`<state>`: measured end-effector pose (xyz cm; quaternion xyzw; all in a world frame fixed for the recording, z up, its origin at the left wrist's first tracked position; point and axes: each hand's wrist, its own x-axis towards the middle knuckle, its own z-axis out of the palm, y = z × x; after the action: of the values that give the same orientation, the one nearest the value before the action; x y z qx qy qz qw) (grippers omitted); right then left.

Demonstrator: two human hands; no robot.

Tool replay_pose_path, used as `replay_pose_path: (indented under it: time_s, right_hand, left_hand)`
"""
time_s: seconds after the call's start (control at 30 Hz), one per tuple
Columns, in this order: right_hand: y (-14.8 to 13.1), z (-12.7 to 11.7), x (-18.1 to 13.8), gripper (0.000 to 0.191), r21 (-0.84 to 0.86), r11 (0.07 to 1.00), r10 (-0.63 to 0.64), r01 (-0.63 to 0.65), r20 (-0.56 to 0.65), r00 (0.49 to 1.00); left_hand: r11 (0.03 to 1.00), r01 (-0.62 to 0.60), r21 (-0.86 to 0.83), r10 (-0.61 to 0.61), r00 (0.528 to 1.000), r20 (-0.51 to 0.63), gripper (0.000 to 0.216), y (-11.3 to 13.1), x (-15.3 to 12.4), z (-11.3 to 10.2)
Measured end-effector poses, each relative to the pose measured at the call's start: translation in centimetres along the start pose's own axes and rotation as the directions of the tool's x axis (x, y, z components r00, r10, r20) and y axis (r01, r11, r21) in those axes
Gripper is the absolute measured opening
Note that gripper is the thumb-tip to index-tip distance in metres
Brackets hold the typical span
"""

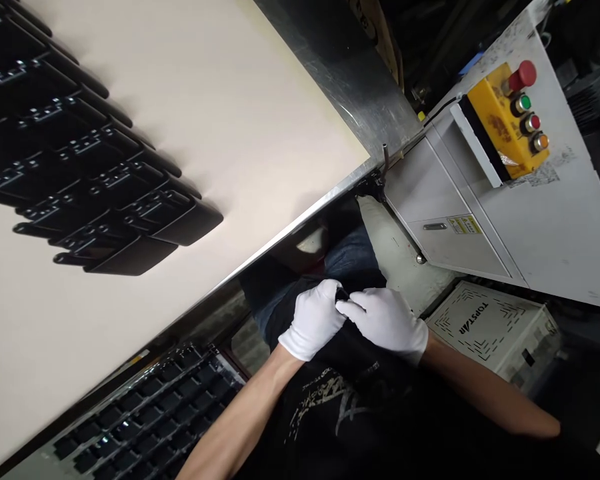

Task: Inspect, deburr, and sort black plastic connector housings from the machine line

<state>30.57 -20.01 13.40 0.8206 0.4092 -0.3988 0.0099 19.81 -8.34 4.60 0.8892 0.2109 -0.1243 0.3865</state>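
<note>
Both hands wear white gloves and meet in front of my black shirt, below the table edge. My left hand [316,321] is closed, with its fingertips around a small black plastic part [342,294]. From the other side my right hand [387,321] pinches at the same part with thumb and fingers. Most of the part is hidden by the gloves, so its shape cannot be made out. Similar glossy black plastic parts [130,257] lie in overlapping rows on the pale tabletop [260,133], away from both hands.
A tray of black parts [155,413] sits below the table at lower left. To the right are a grey cabinet [450,220], a yellow button box [505,123] with a red stop knob, and a white TOPSTAR unit [485,320]. The table has a metal edge [290,227].
</note>
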Motion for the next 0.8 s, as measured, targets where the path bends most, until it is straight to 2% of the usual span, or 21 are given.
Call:
replay_pose_path:
  time_s: [0.17,0.3,0.37,0.43,0.47,0.53,0.6,0.67,0.73,0.8]
  right_hand:
    - [0.8,1.8,-0.2,0.044,0.073,0.99,0.123,-0.122,-0.012,0.992]
    - [1.1,1.4,0.1,0.044,0.236,0.966,0.115,-0.105,-0.03,0.993]
    - [1.4,0.1,0.0,0.048,0.363,0.928,0.102,-0.083,-0.032,0.994]
    - [1.9,-1.9,-0.6,0.051,0.5,0.857,0.138,-0.12,0.003,0.99]
    - [2.3,-2.9,-1.1,0.05,0.569,0.808,0.156,-0.15,0.039,0.987]
    - [3.2,-4.9,-2.3,0.051,0.708,0.69,0.139,-0.151,0.075,0.987]
    - [4.2,-6.4,-3.1,0.055,0.834,0.549,0.102,-0.051,-0.007,0.995]
    - [4.9,-7.2,-3.2,0.055,0.894,0.444,0.114,0.058,-0.12,0.986]
    - [4.9,-7.6,-2.5,0.053,0.897,0.43,0.125,0.1,-0.169,0.978]
    - [4.6,-7.9,-1.6,0.055,0.865,0.488,0.095,0.115,-0.183,0.978]
  left_hand:
    - [0.996,0.045,0.08,-0.054,0.992,0.117,0.003,1.1,-0.7,0.2]
    - [0.997,0.014,0.07,-0.023,0.991,0.131,0.002,1.0,-0.2,0.1]
    - [1.0,-0.001,-0.007,0.002,0.997,0.073,0.007,0.5,0.6,-0.3]
    - [0.987,0.049,-0.15,-0.063,0.994,-0.084,0.013,0.2,1.1,-1.4]
    - [0.966,0.075,-0.249,-0.121,0.977,-0.177,0.017,0.3,1.2,-2.1]
    - [0.882,0.038,-0.47,-0.207,0.926,-0.314,0.025,1.0,0.9,-3.9]
    - [0.746,-0.106,-0.657,-0.197,0.907,-0.371,0.032,2.4,0.3,-5.6]
    - [0.581,-0.25,-0.774,-0.153,0.901,-0.406,0.037,4.0,-0.2,-7.2]
    - [0.459,-0.343,-0.82,-0.141,0.883,-0.448,0.039,5.2,-0.3,-8.5]
    - [0.414,-0.398,-0.818,-0.143,0.86,-0.49,0.039,5.9,-0.2,-9.6]
